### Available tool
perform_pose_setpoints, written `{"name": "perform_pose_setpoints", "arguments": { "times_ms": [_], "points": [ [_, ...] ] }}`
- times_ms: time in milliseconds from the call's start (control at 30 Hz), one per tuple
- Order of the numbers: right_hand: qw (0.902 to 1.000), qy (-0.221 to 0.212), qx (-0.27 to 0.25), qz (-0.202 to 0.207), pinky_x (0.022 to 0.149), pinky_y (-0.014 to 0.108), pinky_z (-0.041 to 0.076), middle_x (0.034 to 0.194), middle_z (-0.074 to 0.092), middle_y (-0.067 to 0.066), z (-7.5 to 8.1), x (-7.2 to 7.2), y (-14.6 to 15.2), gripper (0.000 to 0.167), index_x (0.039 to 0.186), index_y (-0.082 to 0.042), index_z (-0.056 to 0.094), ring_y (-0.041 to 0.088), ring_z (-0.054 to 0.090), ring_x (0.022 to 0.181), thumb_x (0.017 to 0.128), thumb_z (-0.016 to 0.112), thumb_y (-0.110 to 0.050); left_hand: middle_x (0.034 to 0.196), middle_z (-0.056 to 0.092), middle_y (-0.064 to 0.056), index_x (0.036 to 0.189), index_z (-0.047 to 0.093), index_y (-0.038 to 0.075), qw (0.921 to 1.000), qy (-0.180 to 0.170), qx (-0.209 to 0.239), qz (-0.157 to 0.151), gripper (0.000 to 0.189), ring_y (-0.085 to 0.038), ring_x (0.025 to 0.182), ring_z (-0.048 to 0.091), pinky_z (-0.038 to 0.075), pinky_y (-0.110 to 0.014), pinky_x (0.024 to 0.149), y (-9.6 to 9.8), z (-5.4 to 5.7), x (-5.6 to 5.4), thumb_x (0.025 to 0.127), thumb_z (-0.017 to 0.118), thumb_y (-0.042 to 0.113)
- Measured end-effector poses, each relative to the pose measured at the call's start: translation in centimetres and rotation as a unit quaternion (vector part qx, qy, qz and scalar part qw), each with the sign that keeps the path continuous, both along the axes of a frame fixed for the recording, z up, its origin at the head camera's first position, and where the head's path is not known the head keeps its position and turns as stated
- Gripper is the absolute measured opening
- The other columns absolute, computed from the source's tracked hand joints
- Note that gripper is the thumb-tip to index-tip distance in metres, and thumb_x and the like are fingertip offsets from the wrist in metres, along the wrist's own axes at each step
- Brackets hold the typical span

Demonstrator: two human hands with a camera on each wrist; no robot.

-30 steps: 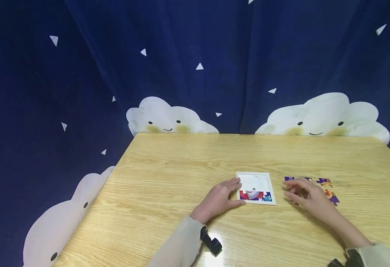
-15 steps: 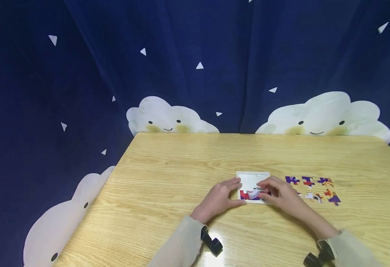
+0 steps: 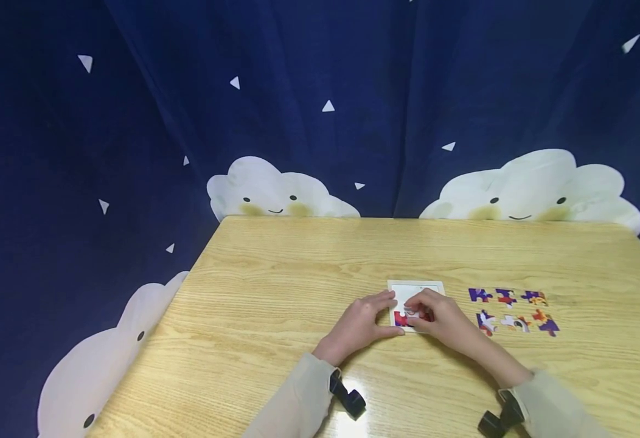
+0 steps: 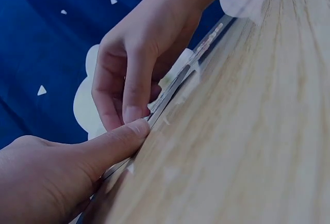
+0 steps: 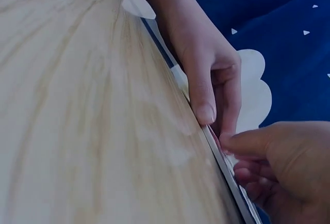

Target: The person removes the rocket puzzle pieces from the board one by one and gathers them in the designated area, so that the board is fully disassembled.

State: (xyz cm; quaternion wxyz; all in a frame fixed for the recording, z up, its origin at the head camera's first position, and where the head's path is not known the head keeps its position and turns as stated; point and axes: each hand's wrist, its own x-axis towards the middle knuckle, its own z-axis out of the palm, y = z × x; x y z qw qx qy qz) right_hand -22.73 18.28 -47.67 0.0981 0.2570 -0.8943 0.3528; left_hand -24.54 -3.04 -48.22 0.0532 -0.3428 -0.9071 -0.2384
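Observation:
A small white puzzle tray (image 3: 435, 284) lies on the table, with colourful jigsaw pieces (image 3: 400, 319) along its near side. My left hand (image 3: 355, 325) holds the tray's near left corner, thumb at the near edge and fingertips on the left rim. In the left wrist view that thumb (image 4: 135, 127) presses against the thin tray edge. My right hand (image 3: 445, 321) is over the near part of the tray, fingers bent, fingertips down at the row of pieces and covering much of it. I cannot tell whether it pinches a piece.
To the right of the tray, several loose jigsaw pieces (image 3: 508, 323) lie in two rows on the wooden table (image 3: 309, 261). Behind the table hangs a dark blue curtain (image 3: 320, 73) with white triangles and smiling clouds. Black camera mounts (image 3: 347, 395) sit on both wrists.
My right hand has moved left from over the loose pieces to the tray, then further along its near row, uncovering the loose pieces. The left hand has stayed at the tray's corner.

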Motion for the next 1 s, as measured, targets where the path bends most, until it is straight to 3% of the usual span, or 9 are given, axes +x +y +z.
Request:
{"name": "perform_pose_setpoints", "arguments": {
  "times_ms": [333,633,1000],
  "points": [
    [0.9991,-0.034,0.023,-0.007,0.057,0.017,0.041,0.08,0.053,-0.002,0.6,0.0,-0.7,0.01,0.088,-0.007,0.067,0.0,0.045,0.069,0.083,0.075,-0.005,0.142,0.057,-0.004,0.128,0.065,0.011,0.9999,0.008,0.007,-0.006,0.059,-0.015,0.133,0.054,0.045,-0.032,0.112,0.2,-0.1,-0.2,0.083,0.074,0.048],
    [0.9967,-0.045,0.062,0.028,0.061,0.019,0.042,0.085,0.052,0.001,1.3,-0.3,-0.9,0.011,0.092,-0.004,0.06,0.002,0.043,0.074,0.087,0.07,-0.004,0.142,0.057,-0.003,0.128,0.065,0.011,0.9998,0.017,0.005,-0.008,0.06,-0.013,0.133,0.054,0.043,-0.027,0.112,0.1,0.0,-0.2,0.083,0.073,0.049],
    [0.9977,-0.024,0.045,0.045,0.061,0.02,0.038,0.085,0.047,-0.001,0.9,-0.1,-0.8,0.016,0.093,-0.007,0.054,0.0,0.038,0.075,0.088,0.069,-0.006,0.142,0.058,-0.004,0.128,0.065,0.011,0.9998,0.015,0.013,-0.007,0.06,-0.014,0.133,0.054,0.043,-0.028,0.112,0.0,0.0,0.0,0.082,0.075,0.048]
  ]
}}
